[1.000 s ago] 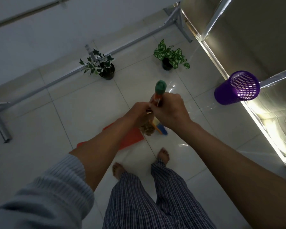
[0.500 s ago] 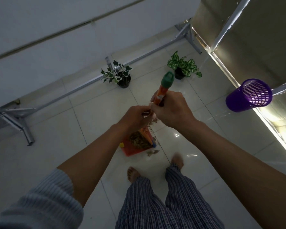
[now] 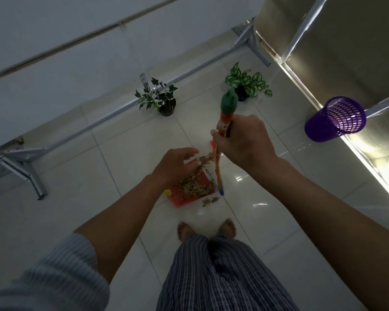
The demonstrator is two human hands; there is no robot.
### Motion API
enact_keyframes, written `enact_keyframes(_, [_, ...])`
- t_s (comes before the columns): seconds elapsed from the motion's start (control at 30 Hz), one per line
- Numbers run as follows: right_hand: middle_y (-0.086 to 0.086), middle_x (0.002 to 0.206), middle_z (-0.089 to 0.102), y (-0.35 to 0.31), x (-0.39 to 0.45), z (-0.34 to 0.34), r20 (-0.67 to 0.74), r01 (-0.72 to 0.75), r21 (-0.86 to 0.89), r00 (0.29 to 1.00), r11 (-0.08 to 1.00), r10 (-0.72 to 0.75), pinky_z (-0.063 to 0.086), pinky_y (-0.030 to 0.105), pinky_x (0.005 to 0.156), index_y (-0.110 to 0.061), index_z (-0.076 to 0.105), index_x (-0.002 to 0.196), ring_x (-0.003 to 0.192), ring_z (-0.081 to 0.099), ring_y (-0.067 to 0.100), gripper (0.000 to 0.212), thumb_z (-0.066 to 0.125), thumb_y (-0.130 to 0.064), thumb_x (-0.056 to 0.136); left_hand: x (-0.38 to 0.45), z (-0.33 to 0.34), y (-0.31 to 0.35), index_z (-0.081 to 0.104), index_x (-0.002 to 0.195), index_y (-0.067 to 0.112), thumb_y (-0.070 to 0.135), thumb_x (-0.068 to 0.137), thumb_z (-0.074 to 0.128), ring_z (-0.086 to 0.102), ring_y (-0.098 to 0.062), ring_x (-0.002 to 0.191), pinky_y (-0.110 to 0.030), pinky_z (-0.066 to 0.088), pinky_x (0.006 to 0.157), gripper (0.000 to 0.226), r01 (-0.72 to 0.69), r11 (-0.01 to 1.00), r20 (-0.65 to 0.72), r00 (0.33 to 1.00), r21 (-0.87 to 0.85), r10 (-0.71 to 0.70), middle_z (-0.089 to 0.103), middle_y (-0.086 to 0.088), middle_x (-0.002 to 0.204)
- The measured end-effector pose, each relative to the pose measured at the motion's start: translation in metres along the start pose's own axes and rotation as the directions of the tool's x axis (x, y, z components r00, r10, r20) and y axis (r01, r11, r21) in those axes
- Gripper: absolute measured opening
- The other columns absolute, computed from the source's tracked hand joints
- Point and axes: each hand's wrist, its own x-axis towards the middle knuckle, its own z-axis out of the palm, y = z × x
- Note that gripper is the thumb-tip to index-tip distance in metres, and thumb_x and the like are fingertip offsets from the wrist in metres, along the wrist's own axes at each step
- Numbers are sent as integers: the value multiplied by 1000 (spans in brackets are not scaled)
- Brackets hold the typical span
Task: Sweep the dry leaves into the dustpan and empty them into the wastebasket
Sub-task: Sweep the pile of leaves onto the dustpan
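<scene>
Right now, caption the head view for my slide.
Right hand grips the broom handle over a red dustpan of dry leaves.

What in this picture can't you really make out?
- Head view: the dustpan is partly covered by dry leaves and the left hand.
- Its handle: not visible.
- The broom bristles: too dark and small; the right hand covers part of its stick.
- Inside the wastebasket: hidden by its mesh wall.
</scene>
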Motion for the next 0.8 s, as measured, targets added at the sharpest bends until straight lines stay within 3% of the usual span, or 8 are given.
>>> enact_keyframes(0.1, [4, 73, 67, 2, -4, 6, -12, -15, -27, 1000, 1000, 14, 58, 42, 71, -21, 61, 82, 68, 64, 25, 18, 63, -36, 93, -14, 3, -20, 65, 119, 21, 37, 83, 67, 64, -16, 104, -35, 52, 92, 39, 90, 991, -4, 996, 104, -90, 69, -2, 114])
enact_keyframes(0.17, [5, 72, 65, 0, -8, 14, -29, -17, -56, 999, 998, 15, 58, 43, 69, -25, 54, 79, 66, 63, 27, 19, 61, -37, 93, -21, 4, -32, 65, 118, 21, 42, 79, 60, 61, -23, 110, -36, 49, 93, 45, 169, 955, 65, 980, 245, -190, 66, -5, 120])
enact_keyframes(0.3, [5, 75, 66, -9, -17, 23, -45, -84, -94, 996, 992, 80, 56, 41, 69, -20, 60, 86, 67, 62, 27, 17, 60, -36, 94, -41, 9, -61, 56, 127, 22, 39, 81, 57, 50, -27, 122, -48, 36, 106, 49, 323, 775, 118, 885, 543, -451, 55, -8, 129])
enact_keyframes(0.37, [5, 76, 67, -12, -18, 22, -74, -144, -92, 988, 985, 138, 56, 39, 69, -18, 64, 89, 68, 64, 27, 18, 62, -35, 93, -48, 6, -82, 48, 134, 22, 34, 84, 59, 47, -27, 123, -46, 39, 103, 52, 343, 723, 130, 850, 600, -511, 50, -8, 131])
enact_keyframes(0.5, [3, 77, 69, -18, -21, 30, -140, -274, -57, 954, 960, 264, 59, 43, 72, -20, 67, 87, 69, 67, 26, 17, 64, -37, 91, -57, -4, -116, 51, 123, 14, 19, 86, 54, 57, -30, 104, -33, 47, 79, 38, 303, 740, 180, 850, 600, -494, 55, -13, 117])
enact_keyframes(0.57, [3, 73, 67, -19, -27, 38, -182, -328, -45, 932, 944, 315, 60, 43, 69, -22, 65, 83, 65, 66, 25, 19, 64, -38, 91, -55, -9, -126, 54, 120, 13, 18, 88, 53, 59, -32, 102, -35, 49, 81, 33, 272, 781, 170, 886, 562, -431, 60, -17, 115])
enact_keyframes(0.7, [3, 72, 68, -18, -48, 59, -186, -420, -24, 894, 907, 409, 60, 44, 68, -17, 67, 86, 64, 67, 24, 23, 65, -40, 92, -53, -14, -129, 41, 143, 16, 27, 86, 67, 56, -35, 115, -38, 46, 92, 63, 164, 899, 255, 924, 406, -284, 60, -17, 127])
enact_keyframes(0.8, [3, 75, 71, -19, -60, 71, -181, -485, 54, 855, 873, 486, 61, 44, 70, -15, 70, 89, 67, 68, 23, 25, 68, -40, 92, -50, -10, -127, 58, 127, 10, 24, 87, 63, 60, -36, 108, -36, 47, 85, 43, 123, 897, 274, 927, 424, -256, 65, -18, 116])
